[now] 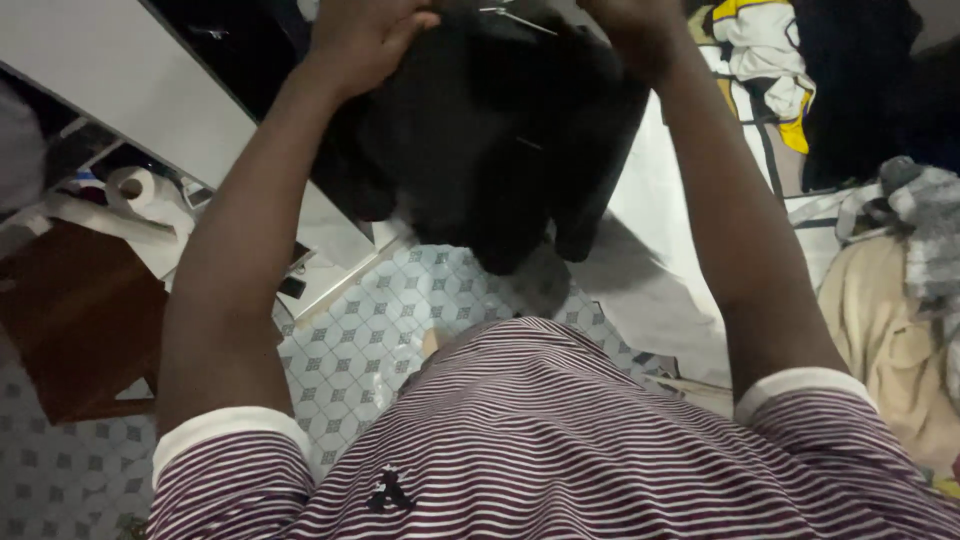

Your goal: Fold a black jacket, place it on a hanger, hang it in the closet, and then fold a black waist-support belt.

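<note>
— Start at the left. What is over there?

— One roll of white tissue sits on a cluttered shelf, above one brown wooden stool that stands on the patterned tile floor.

— And the left hand?

— The left hand is raised to the top edge of the view, its fingers curled tight into the upper corner of a black garment. They grip the cloth; no gap shows between them.

— How does the arm lie?

— It runs straight up from the striped sleeve with the white cuff, elbow nearly locked, hand well above the chest.

— Where is the garment?

— It hangs in the air between the two hands, spread out in front of the person, with its lower edge dangling over the tiles. One thin metal hanger wire shows at its top.

— The right hand?

— The right hand is also lifted, fist closed on the other top corner of the garment. The fingertips are cut off by the frame's edge, so I cannot tell how they lie.

— Further right?

— One white sheet, then a heap of clothes: a white and yellow jacket, a grey knitted piece, a beige garment.

— Counts?

— Two hands, one black garment.
</note>
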